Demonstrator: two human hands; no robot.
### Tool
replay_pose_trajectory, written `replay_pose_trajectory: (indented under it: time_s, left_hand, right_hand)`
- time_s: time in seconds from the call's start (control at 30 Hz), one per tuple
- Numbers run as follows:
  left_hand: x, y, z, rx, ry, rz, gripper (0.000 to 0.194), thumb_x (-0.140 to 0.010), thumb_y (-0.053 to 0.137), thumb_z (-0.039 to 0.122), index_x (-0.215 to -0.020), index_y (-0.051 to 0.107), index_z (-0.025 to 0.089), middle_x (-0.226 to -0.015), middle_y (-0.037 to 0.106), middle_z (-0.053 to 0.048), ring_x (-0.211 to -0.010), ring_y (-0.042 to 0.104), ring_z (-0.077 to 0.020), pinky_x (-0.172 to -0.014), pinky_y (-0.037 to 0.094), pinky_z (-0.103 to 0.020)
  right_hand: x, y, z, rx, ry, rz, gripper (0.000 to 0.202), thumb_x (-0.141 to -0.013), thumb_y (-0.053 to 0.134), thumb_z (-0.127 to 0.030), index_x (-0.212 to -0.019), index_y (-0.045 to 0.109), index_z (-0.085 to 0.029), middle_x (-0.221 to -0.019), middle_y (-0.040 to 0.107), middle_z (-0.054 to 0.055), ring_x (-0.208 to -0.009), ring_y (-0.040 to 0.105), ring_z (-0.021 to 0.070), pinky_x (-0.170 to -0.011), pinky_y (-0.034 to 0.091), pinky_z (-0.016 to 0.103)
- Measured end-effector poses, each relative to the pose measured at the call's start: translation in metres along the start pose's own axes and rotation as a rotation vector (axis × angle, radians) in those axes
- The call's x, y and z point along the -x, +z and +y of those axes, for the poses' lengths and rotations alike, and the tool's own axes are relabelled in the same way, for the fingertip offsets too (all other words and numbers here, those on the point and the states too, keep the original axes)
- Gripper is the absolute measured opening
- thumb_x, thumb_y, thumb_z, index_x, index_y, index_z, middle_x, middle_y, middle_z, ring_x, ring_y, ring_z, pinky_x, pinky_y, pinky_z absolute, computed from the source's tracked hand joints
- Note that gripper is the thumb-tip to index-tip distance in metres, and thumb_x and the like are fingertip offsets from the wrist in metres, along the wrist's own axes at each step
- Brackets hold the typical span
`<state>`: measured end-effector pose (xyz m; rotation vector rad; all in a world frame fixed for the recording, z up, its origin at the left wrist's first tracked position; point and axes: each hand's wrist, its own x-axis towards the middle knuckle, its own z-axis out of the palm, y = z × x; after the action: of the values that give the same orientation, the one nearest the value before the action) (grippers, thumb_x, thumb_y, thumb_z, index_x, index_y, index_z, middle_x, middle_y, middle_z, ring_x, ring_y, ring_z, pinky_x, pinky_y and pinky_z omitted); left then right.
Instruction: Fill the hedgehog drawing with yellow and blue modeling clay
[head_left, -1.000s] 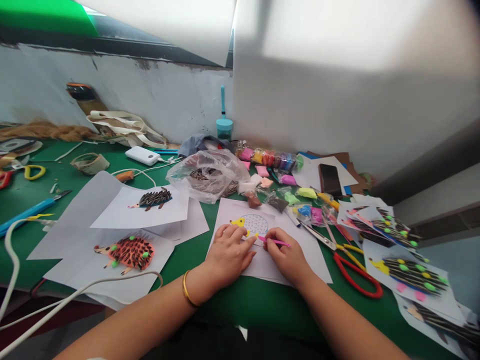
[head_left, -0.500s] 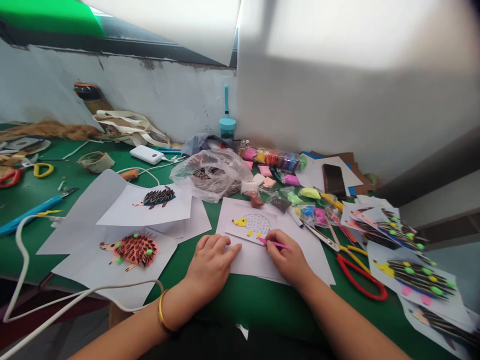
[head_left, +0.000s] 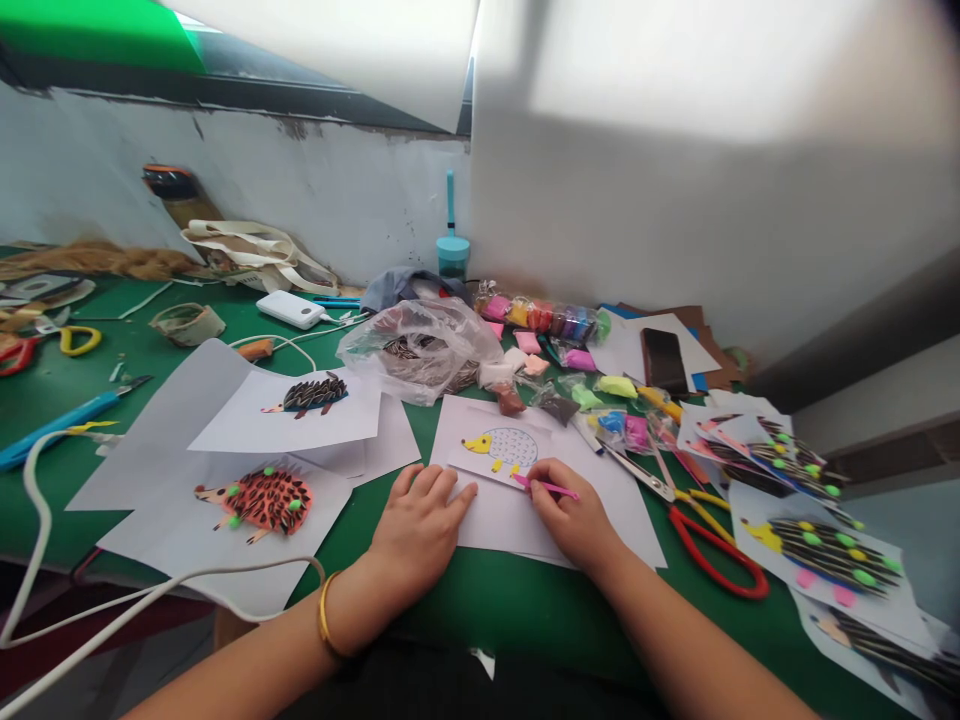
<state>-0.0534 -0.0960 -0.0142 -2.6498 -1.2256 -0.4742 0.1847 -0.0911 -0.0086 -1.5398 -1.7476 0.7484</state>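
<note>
Clearly, the broadest thing here is the green-topped bench (head_left: 487, 610), on which a large white paper sheet (head_left: 600, 530) lies in front of the person. Beyond its far edge sits a crumpled clear plastic bag (head_left: 420, 345) with dark striped pieces inside; to its right lie long scissors with red handles (head_left: 670, 494), blades pointing away and leftward. Of the hands, the left hand (head_left: 421, 522) is palm down with fingers loosely spread, holding nothing, its fingertips at the sheet's left side. The right hand (head_left: 570, 515) is curled in a pinch. Ahead of both and between them is the flat hedgehog picture with a yellow head and blue-outlined body (head_left: 511, 447), on the sheet's far half. Its long axis runs left to right, snout leftward, so its rear end and the right hand are nearest each other. That hand grips a slim bright-pink tool (head_left: 559, 490), tip pointing left, close to the small yellow rear foot (head_left: 514, 471); whether they touch I cannot tell.
</note>
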Motion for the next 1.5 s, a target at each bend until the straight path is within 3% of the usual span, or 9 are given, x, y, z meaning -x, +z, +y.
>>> replay_pose_trajectory:
  time_s: [0.37, 0.6, 0.77, 1.1, 1.3, 1.5]
  left_hand:
    - [-0.004, 0.001, -0.003, 0.047, 0.091, -0.063, 0.036, -0.088, 0.057, 0.022, -0.123, 0.06, 0.031, -0.118, 0.061, -0.005, -0.112, 0.051, -0.0253, -0.106, 0.032, -0.047]
    - [-0.01, -0.001, -0.009, 0.143, -0.055, -0.066, 0.045, -0.081, 0.058, 0.011, -0.123, 0.061, 0.028, -0.109, 0.063, -0.005, -0.105, 0.052, -0.0253, -0.096, 0.039, -0.045]
    - [-0.015, 0.002, -0.012, 0.191, -0.126, -0.062, 0.033, -0.082, 0.056, 0.01, -0.111, 0.066, 0.024, -0.104, 0.062, -0.007, -0.103, 0.054, -0.0241, -0.092, 0.042, -0.042]
    - [-0.011, -0.002, -0.004, 0.074, 0.052, 0.009, 0.016, -0.086, 0.058, 0.019, -0.097, 0.068, 0.025, -0.106, 0.063, -0.005, -0.104, 0.052, -0.0241, -0.101, 0.036, -0.045]
    - [-0.012, 0.004, -0.004, -0.021, 0.008, 0.017, 0.031, -0.084, 0.06, 0.021, -0.115, 0.064, 0.025, -0.115, 0.062, -0.008, -0.11, 0.051, -0.027, -0.104, 0.034, -0.048]
    - [-0.013, 0.003, -0.004, 0.007, 0.094, 0.003, 0.026, -0.087, 0.058, 0.022, -0.112, 0.064, 0.028, -0.114, 0.062, -0.005, -0.109, 0.052, -0.0251, -0.107, 0.031, -0.048]
  right_hand:
    - [0.0, 0.0, 0.001, -0.009, -0.015, -0.001, 0.012, -0.089, 0.049, -0.027, -0.086, 0.06, -0.022, -0.086, 0.066, 0.002, -0.08, 0.059, 0.0189, -0.073, 0.045, 0.03]
    - [0.0, 0.0, 0.002, -0.002, -0.02, -0.001, 0.012, -0.089, 0.048, -0.026, -0.087, 0.06, -0.022, -0.087, 0.066, 0.002, -0.081, 0.06, 0.0187, -0.073, 0.045, 0.029]
    - [0.0, 0.0, -0.001, 0.001, -0.02, -0.008, 0.012, -0.088, 0.049, -0.026, -0.087, 0.06, -0.022, -0.086, 0.066, 0.002, -0.08, 0.06, 0.019, -0.072, 0.044, 0.029]
    - [0.002, 0.002, 0.0, -0.008, -0.064, -0.014, 0.011, -0.089, 0.05, -0.024, -0.086, 0.06, -0.022, -0.085, 0.065, 0.001, -0.079, 0.059, 0.0181, -0.072, 0.045, 0.029]
    - [0.001, 0.002, 0.0, -0.006, -0.085, -0.006, 0.011, -0.089, 0.049, -0.024, -0.086, 0.06, -0.023, -0.085, 0.065, 0.001, -0.079, 0.06, 0.0177, -0.072, 0.045, 0.028]
    - [0.002, 0.003, 0.0, -0.007, -0.087, -0.009, 0.012, -0.088, 0.049, -0.022, -0.086, 0.061, -0.022, -0.085, 0.066, 0.001, -0.079, 0.06, 0.0178, -0.072, 0.045, 0.028]
